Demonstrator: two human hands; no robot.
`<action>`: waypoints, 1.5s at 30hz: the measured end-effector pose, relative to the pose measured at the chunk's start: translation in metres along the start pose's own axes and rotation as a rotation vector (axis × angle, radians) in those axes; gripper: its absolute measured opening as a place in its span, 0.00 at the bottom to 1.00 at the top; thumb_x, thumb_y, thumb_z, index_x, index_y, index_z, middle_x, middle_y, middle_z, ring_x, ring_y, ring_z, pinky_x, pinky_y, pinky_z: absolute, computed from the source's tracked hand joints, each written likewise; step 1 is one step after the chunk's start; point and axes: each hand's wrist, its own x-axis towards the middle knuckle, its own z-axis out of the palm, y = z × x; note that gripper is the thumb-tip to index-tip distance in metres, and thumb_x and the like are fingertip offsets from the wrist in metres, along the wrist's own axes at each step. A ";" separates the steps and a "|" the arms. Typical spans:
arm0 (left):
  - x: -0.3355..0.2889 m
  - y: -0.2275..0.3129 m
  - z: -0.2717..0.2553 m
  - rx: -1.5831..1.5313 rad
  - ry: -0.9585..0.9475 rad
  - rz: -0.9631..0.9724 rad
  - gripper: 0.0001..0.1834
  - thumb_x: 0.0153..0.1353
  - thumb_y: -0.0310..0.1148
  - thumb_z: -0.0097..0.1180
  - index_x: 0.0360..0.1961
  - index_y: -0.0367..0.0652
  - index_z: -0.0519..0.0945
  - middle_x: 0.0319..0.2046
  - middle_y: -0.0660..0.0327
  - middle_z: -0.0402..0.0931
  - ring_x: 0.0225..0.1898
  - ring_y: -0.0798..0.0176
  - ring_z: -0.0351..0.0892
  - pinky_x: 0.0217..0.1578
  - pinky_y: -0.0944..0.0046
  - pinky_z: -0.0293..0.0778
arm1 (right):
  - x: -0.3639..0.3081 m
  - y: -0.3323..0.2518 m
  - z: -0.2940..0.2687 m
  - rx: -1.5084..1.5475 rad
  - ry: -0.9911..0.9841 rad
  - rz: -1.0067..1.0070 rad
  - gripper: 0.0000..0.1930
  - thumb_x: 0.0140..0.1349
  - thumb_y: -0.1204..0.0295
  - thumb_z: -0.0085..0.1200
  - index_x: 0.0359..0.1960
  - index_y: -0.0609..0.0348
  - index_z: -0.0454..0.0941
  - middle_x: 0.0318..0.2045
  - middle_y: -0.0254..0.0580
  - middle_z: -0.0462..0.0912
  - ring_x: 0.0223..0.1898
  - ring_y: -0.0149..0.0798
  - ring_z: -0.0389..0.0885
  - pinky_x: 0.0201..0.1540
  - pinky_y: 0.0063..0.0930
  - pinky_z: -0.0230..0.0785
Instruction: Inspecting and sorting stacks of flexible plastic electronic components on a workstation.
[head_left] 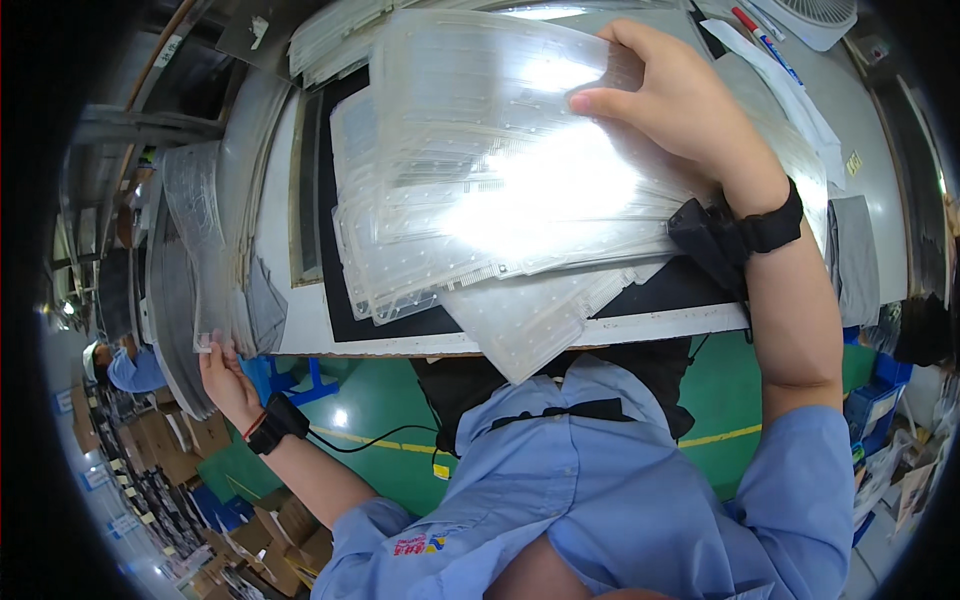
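Note:
A pile of clear, flat plastic sheets (430, 230), fanned unevenly and glaring with reflected light, lies on a black mat in front of me. My right hand (680, 100) grips the right part of the uppermost sheet (450, 60), thumb on its face and fingers curled over the far edge. Down at the left, my left hand (230, 378) pinches the near corner of another clear plastic sheet (195, 190), which lies along a stack at the table's left side. Part of the left fingers is hidden by that corner. One sheet (525, 330) pokes out over the front edge.
The black mat (650, 290) rests on a white tabletop (680, 320). More sheets are stacked at the back (340, 45). A red marker (745, 18), a white fan (815, 15) and a grey cloth (852, 260) are at the right. Cardboard boxes (285, 530) stand on the floor, lower left.

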 end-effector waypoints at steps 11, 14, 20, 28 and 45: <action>-0.041 -0.016 -0.013 0.044 0.267 -0.023 0.05 0.63 0.25 0.50 0.33 0.34 0.76 0.20 0.68 0.64 0.22 0.73 0.62 0.24 0.73 0.60 | 0.000 -0.001 0.001 -0.048 0.000 -0.029 0.19 0.50 0.66 0.65 0.39 0.64 0.75 0.31 0.42 0.79 0.33 0.34 0.77 0.38 0.27 0.70; -0.042 -0.024 -0.041 0.092 0.230 0.011 0.06 0.63 0.25 0.49 0.31 0.35 0.76 0.20 0.68 0.65 0.21 0.73 0.62 0.24 0.73 0.59 | -0.001 0.000 0.001 -0.024 -0.029 0.020 0.20 0.50 0.66 0.65 0.41 0.65 0.75 0.31 0.43 0.79 0.33 0.34 0.77 0.39 0.27 0.70; -0.039 -0.010 -0.047 0.067 0.145 0.023 0.11 0.66 0.28 0.47 0.44 0.31 0.76 0.30 0.66 0.73 0.24 0.74 0.63 0.26 0.73 0.60 | -0.001 -0.010 -0.003 -0.055 -0.043 0.050 0.20 0.51 0.68 0.64 0.42 0.65 0.74 0.33 0.42 0.79 0.35 0.34 0.78 0.39 0.27 0.70; 0.024 0.000 -0.001 0.332 0.174 0.224 0.22 0.67 0.32 0.50 0.60 0.34 0.67 0.49 0.57 0.73 0.42 0.67 0.72 0.41 0.70 0.69 | 0.001 -0.010 -0.004 0.111 -0.027 0.052 0.19 0.47 0.67 0.67 0.38 0.66 0.76 0.27 0.42 0.78 0.31 0.35 0.76 0.36 0.28 0.69; -0.073 0.084 0.289 -0.013 -0.985 -0.124 0.24 0.73 0.40 0.39 0.62 0.34 0.65 0.53 0.54 0.73 0.50 0.64 0.73 0.53 0.66 0.68 | 0.001 -0.013 -0.007 0.119 0.048 0.002 0.16 0.46 0.68 0.68 0.32 0.64 0.76 0.28 0.44 0.82 0.31 0.37 0.79 0.37 0.28 0.70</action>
